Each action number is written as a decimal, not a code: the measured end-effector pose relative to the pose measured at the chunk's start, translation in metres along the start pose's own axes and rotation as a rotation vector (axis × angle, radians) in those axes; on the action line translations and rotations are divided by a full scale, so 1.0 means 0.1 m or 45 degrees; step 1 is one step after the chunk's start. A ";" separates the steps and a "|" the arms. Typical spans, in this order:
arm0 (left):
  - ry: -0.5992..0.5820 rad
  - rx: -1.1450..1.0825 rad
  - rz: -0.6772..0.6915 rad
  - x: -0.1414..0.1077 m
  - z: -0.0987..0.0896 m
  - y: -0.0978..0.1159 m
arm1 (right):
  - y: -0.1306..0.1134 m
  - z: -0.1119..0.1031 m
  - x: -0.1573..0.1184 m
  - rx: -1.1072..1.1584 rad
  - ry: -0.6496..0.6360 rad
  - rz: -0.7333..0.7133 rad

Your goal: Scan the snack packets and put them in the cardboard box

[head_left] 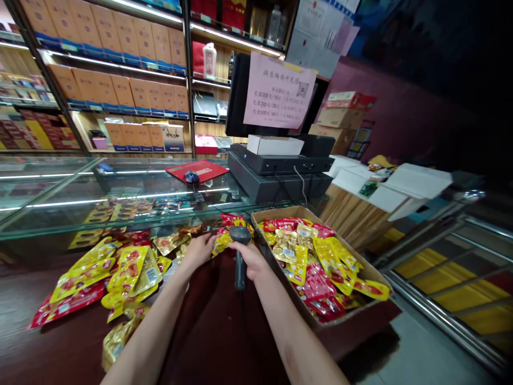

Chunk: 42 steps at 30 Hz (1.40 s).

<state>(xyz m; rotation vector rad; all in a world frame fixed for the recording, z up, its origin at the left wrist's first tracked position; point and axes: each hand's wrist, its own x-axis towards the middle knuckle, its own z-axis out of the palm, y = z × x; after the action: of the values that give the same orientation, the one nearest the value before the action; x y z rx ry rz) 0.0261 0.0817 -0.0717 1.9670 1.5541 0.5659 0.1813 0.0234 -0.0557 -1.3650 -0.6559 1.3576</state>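
A dark barcode scanner stands upright in front of me, its rounded head at the top. My right hand is closed around its grip from the right, with the fingers partly hidden. To its left, my left hand has its fingertips pinched at the edge of a yellow and red snack packet. Part of that packet is hidden behind the scanner. Beyond my left wrist lie gold snack packets. Left of my forearm is a loose pile of yellow, red and gold packets.
An open cardboard box full of snack packets stands on the right of the dark red counter. Behind is a glass display case with a mouse and a monitor. Metal railings stand at right.
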 end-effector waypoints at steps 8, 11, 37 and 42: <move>-0.361 -0.038 0.174 -0.14 0.07 0.11 | 0.05 -0.12 -0.24 0.083 0.033 0.072; -0.471 -0.382 0.119 -0.23 0.04 0.20 | -0.03 -0.16 -0.40 0.109 0.001 -0.029; -0.048 -1.056 -0.131 -0.44 -0.22 0.04 | 0.39 0.29 -1.22 -0.250 -0.301 -0.056; -0.049 -1.083 -0.132 -0.43 -0.25 0.02 | 0.39 0.31 -1.21 -0.234 -0.276 -0.052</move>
<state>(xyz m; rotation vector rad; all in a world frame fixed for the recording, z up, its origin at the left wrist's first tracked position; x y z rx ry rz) 0.0016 0.0438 -0.0512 1.2300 1.1034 0.9428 0.1162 -0.0895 -0.0417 -1.3505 -0.9689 1.4525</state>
